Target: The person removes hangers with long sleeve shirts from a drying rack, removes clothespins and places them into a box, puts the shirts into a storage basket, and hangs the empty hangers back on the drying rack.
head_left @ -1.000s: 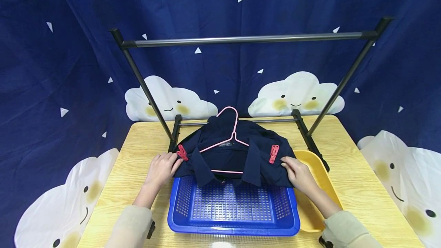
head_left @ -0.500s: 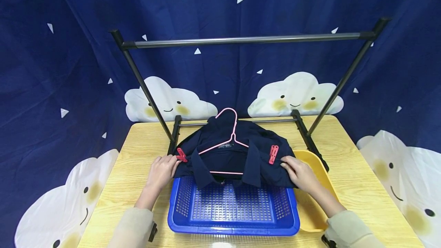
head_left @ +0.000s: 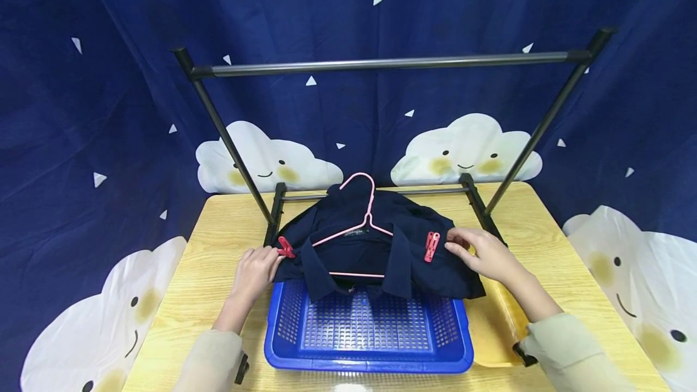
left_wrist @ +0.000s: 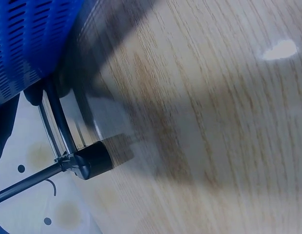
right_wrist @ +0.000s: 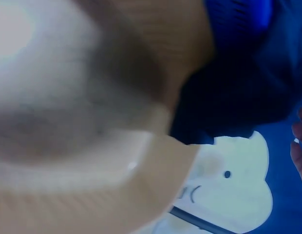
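Observation:
A dark navy collared shirt [head_left: 354, 253] lies over the blue basket [head_left: 370, 363], with a pink clothes hanger [head_left: 369, 216] inside its open neck. One red clothespin [head_left: 430, 247] is on the shirt's right shoulder, another red clothespin [head_left: 285, 247] on its left. My left hand [head_left: 253, 274] grips the left sleeve, fingertips right at that clothespin. My right hand [head_left: 487, 253] is beside the right sleeve with thumb and fingers apart, holding nothing. In the right wrist view its fingers [right_wrist: 299, 146] show at the edge, near the hanging navy cloth [right_wrist: 229, 102].
Behind the shirt stands a black-framed clothes rack [head_left: 381, 63] with a high horizontal bar. A yellow tray [head_left: 492, 325] sits right of the basket on the wooden table [head_left: 185, 295]. A blue curtain with clouds [head_left: 267, 156] hangs behind.
My right hand has let go of the right sleeve and moved slightly up and right; that sleeve now spreads farther outward. The left clothespin has tilted slightly; my left hand keeps its grip.

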{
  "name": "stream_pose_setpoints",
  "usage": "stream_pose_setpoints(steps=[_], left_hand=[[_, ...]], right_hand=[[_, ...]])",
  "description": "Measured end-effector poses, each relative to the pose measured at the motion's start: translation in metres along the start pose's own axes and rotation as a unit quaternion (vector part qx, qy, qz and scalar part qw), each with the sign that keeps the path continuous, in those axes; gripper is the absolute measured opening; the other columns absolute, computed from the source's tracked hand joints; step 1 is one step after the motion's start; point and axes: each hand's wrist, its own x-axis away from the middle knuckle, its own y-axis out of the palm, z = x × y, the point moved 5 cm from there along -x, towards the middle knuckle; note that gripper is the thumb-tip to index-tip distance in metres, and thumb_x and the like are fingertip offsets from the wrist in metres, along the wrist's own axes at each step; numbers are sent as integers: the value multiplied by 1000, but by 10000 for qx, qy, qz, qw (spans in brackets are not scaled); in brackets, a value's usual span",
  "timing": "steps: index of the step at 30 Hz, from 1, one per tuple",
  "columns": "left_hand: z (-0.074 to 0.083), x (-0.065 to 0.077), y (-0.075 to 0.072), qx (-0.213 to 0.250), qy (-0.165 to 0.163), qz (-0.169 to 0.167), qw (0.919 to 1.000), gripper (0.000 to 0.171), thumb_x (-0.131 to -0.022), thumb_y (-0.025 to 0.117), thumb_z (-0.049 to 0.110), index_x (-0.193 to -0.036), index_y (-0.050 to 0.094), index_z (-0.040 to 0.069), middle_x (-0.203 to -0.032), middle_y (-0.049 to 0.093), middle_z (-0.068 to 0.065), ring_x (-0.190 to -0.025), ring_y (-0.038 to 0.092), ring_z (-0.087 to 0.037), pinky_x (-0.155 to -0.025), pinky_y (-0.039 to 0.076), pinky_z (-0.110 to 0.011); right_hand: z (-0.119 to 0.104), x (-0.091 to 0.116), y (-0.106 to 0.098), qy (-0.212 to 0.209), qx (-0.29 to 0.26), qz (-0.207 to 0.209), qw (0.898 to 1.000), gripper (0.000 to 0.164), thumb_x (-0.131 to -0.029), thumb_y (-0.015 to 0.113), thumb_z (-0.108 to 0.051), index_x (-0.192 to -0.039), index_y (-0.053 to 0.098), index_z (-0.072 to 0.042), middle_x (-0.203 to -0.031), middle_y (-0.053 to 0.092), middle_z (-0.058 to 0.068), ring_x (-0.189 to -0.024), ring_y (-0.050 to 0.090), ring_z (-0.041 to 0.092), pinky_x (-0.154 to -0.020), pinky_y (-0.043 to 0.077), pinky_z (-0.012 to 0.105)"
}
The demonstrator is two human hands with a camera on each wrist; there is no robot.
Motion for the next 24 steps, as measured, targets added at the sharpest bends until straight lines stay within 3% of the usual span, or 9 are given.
stream_pose_setpoints(steps=[8,14,21,24], left_hand=[[0,1,-1,-30,9,5,10000,42,-100,32,34,-74,50,6,-61,46,-3,-54,49,-22,-53,36,-33],[1,0,-1,-25,-6,-16,10000,42,-100,32,33,-74,51,6,-61,46,-3,-54,49,-22,-53,37,-33],[1,-1,-2,-50,-34,-97,9999,43,-100,32,34,-74,51,6,-61,46,-4,-54,48,-22,-53,36,-34],[1,-1,-2,-61,5,-32,10000,43,-100,32,34,-74,51,6,-61,46,-4,-54,48,-22,-53,36,-33]], right_hand=[[1,-23,3,97,-220,-469,9986,20,-88,61,-22,-100,61,-7,-82,59,-5,-73,54,8,-65,47,32],[5,-25,14,-9,-198,-673,9975,19,-90,57,-22,-103,61,-8,-88,60,-3,-78,55,10,-70,46,34],[5,-29,18,183,-435,-1019,9937,26,-95,48,-22,-113,59,-6,-107,62,8,-99,59,24,-85,44,44],[5,-30,20,194,-548,-1064,9926,23,-96,47,-20,-109,60,-6,-102,63,5,-96,59,22,-84,44,43]])
